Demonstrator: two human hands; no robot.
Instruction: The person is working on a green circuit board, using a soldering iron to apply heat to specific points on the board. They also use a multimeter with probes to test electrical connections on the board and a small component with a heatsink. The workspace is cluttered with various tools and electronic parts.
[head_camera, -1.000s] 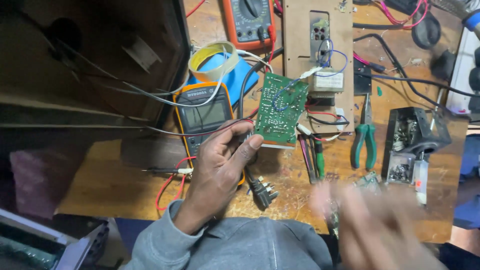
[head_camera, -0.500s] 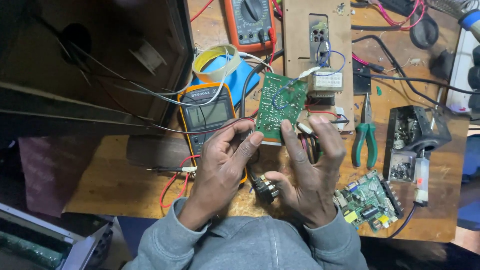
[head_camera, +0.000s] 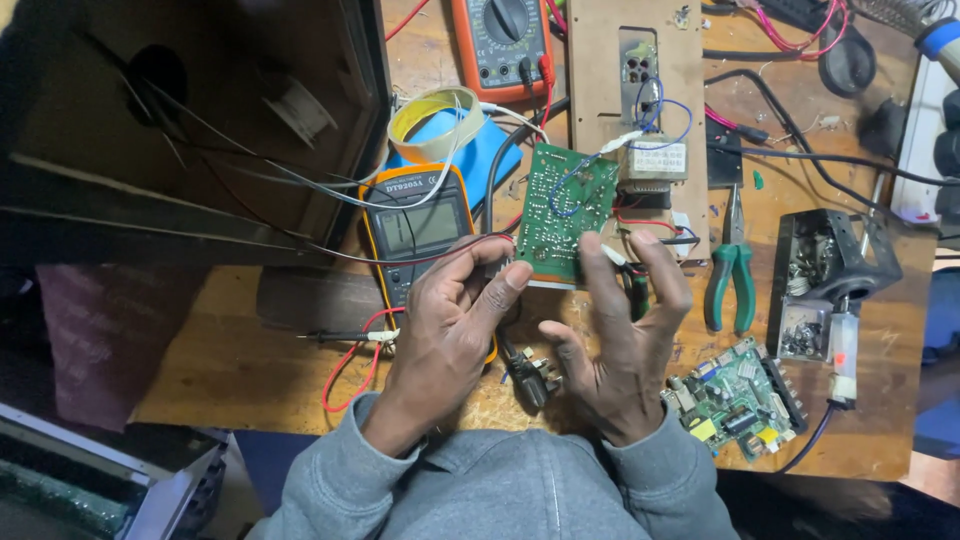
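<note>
Green circuit board (head_camera: 563, 212) held up over the wooden counter (head_camera: 250, 370), solder side facing camera, long axis running near-vertical in view with a slight lean, top edge toward the wooden panel with transformer (head_camera: 640, 120), bottom edge toward the person. Left hand (head_camera: 450, 335) grip pinches the board's lower-left corner, thumb and fingertips pressed on it. Right hand (head_camera: 625, 350) sits just right of the board's bottom edge, fingers spread and curled, index tip touching the lower-right corner, grip not closed on it. Yellow multimeter (head_camera: 415, 235) just left of the board, partly under the left hand. Tape roll (head_camera: 432, 122) above-left of the board. Green-handled pliers (head_camera: 732, 270) right of the board. Second small board (head_camera: 735, 400) lower-right, well apart from it.
</note>
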